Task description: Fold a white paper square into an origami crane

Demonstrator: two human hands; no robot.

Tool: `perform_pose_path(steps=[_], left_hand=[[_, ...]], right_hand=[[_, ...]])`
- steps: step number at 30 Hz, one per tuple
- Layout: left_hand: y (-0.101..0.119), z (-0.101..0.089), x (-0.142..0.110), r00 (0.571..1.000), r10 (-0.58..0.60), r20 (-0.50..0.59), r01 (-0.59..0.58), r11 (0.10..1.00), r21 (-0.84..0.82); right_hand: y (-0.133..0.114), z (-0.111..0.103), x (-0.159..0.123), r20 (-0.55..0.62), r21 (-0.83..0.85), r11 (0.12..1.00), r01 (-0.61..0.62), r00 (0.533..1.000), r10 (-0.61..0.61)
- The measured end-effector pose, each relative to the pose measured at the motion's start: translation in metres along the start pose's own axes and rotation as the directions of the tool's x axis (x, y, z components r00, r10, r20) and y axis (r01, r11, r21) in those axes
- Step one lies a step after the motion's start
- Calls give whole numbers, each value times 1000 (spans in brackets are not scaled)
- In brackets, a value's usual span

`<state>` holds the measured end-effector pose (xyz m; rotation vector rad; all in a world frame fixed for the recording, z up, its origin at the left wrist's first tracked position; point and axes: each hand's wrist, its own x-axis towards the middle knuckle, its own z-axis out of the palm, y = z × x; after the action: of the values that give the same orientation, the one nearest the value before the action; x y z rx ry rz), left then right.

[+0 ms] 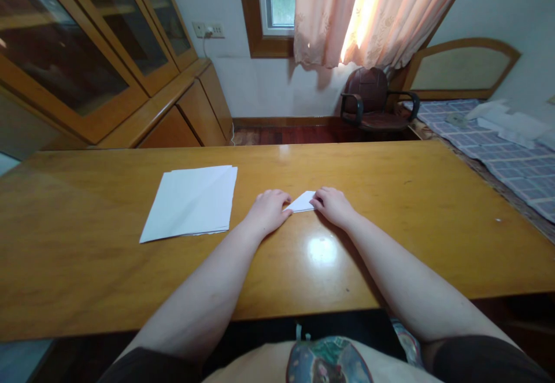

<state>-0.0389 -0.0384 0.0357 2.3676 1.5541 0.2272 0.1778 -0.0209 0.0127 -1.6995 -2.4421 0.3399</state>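
Observation:
A small folded piece of white paper (303, 202) lies on the wooden desk between my two hands. My left hand (269, 209) has its fingers closed at the paper's left corner, thumb along the near side. At the right end, my right hand (333, 205) grips the paper with curled fingers that hide that end. The folded piece has a slanted left edge and a straight near edge. To the left of my left hand rests a stack of white paper sheets (191, 202), with slightly uneven edges.
The wooden desk (108, 290) spans the view. Behind it stand a glass-doored cabinet (130, 30) at left and a dark red armchair (375, 102). A bed (511, 157) with a checked cover is at right. Pink curtains (329, 18) hang over the window.

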Motion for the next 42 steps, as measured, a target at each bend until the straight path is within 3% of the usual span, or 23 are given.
perform_pose_path(steps=[3,8,15,18,23,30,36,42], left_hand=[[16,11,-1,982,187,16,-187,982,1],[29,23,1,988,154,23,-156,983,95],[26,20,3,993,117,17,-118,982,146],[23,18,4,994,105,9,-105,979,176],[20,15,5,992,129,13,-129,976,174],[22,20,9,989,140,41,-145,976,160],[20,25,11,970,242,15,-240,950,201],[22,17,9,971,237,26,-238,961,143]], right_hand=[[1,0,0,10,17,1000,26,1000,-26],[6,-3,-1,-3,150,987,63,998,-63],[30,-23,-7,70,388,912,133,982,-173],[33,-27,-10,94,346,919,188,968,-233],[30,-22,-11,157,352,924,146,964,-212],[26,-23,-13,139,320,937,144,971,-197],[25,-23,-13,157,261,952,157,967,-202],[16,-26,-17,152,203,970,135,974,-167]])
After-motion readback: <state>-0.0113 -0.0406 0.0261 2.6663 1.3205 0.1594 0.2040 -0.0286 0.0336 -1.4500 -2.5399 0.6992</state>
